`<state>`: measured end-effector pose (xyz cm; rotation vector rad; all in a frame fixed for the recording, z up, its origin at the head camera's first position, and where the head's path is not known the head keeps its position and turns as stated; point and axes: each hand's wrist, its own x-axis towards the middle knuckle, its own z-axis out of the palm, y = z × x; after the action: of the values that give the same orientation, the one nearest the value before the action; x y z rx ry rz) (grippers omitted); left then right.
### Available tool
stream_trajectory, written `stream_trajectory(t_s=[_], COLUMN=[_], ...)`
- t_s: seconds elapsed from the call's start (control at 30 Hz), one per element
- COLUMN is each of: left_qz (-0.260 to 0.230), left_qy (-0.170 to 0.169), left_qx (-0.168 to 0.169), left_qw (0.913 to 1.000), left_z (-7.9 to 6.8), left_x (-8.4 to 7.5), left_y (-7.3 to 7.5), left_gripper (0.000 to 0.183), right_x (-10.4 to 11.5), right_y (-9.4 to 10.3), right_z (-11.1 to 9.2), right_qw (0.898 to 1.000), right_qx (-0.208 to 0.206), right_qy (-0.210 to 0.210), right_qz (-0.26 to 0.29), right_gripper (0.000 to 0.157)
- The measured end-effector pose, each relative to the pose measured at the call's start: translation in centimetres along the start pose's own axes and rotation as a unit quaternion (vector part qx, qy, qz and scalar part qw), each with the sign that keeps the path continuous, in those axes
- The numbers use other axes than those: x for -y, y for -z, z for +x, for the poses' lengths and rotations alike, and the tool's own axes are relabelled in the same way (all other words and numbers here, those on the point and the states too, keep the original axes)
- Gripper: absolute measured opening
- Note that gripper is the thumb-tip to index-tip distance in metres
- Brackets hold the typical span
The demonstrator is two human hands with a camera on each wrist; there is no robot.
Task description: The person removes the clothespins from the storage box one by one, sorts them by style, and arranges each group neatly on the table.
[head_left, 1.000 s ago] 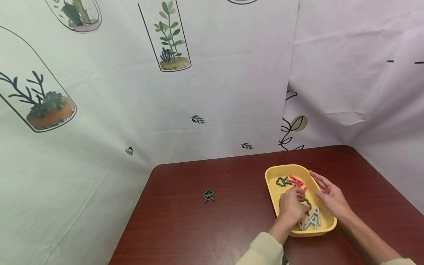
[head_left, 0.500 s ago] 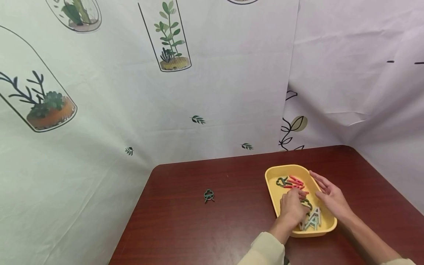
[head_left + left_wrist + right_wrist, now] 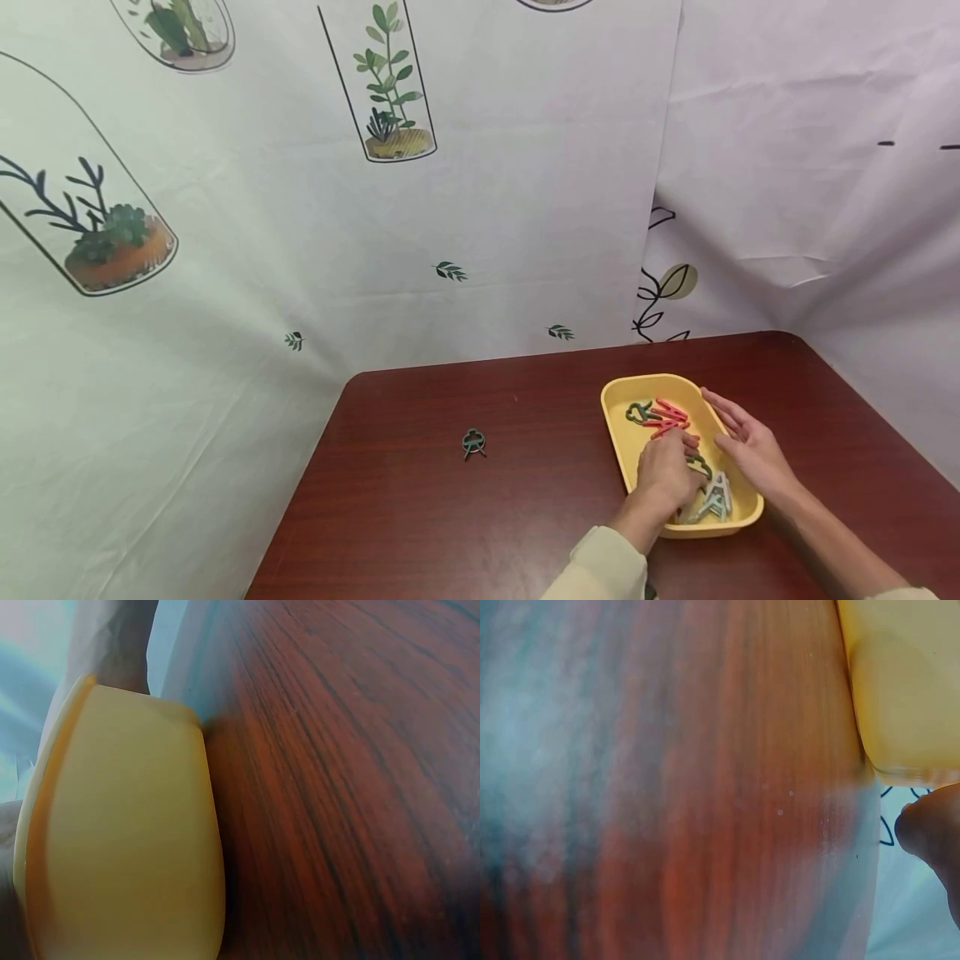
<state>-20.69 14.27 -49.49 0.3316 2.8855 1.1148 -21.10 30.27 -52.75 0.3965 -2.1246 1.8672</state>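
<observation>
Tray (image 3: 624,440), yellow, oblong, round-cornered: sits on the worktop (image 3: 420,508), nearer its far right corner than its far left, with the far end close to the worktop's far edge.

Contents, from the tray's far end to its near end: one dark green clip (image 3: 643,412) by the far left corner; red clips (image 3: 671,408) beside it, partly beneath a hand's reach; one olive-green clip (image 3: 702,463) against the left hand (image 3: 666,471); pale grey and mint clips (image 3: 717,497), lying together by the near edge.

Left hand: down inside the tray, back uppermost, fingers bent among the clips; fingertips hidden, so whether they are clamped on a clip cannot be told.

Right hand: (image 3: 756,457) at the tray's right edge, long fingers extended along the rim toward the far right corner, thumb apart from them and over the inner side; clamped on nothing.

Single clip, green, round-bodied, two legs (image 3: 474,442): on the worktop, well apart from the tray, toward the far left corner, legs pointing to the near edge.

Sleeves, cream (image 3: 606,567): at both forearms.

Backdrop, white cloth (image 3: 525,208), printed with potted plants and leaf sprigs: behind the worktop's far edge.

Worktop finish: reddish brown, wood-grained.
</observation>
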Motion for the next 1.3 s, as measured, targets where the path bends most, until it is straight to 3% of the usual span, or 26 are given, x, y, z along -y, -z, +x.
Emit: stream_trajectory(t_s=[0.27, 0.57, 1.0, 1.3], left_qz=[0.010, -0.023, 0.016, 0.023], left_qy=[-0.021, 0.001, -0.013, 0.000], left_qx=[-0.002, 0.023, -0.004, -0.020], left_qw=[0.9997, 0.9995, 0.9998, 0.9995], left_z=[0.01, 0.29, 0.28, 0.28], left_x=[0.21, 0.31, 0.25, 0.07], left_y=[0.12, 0.13, -0.08, -0.03], left_gripper=[0.035, 0.048, 0.038, 0.033], right_x=[0.06, 0.01, -0.10, 0.02], right_y=[-0.01, -0.03, 0.00, 0.00], right_z=[-0.04, 0.02, 0.02, -0.04], right_qw=[1.000, 1.000, 1.000, 1.000], right_qx=[0.000, 0.000, -0.001, -0.002], right_qy=[-0.001, 0.000, -0.003, -0.005], right_qz=[-0.005, 0.006, 0.009, 0.006], right_gripper=[0.059, 0.059, 0.061, 0.060])
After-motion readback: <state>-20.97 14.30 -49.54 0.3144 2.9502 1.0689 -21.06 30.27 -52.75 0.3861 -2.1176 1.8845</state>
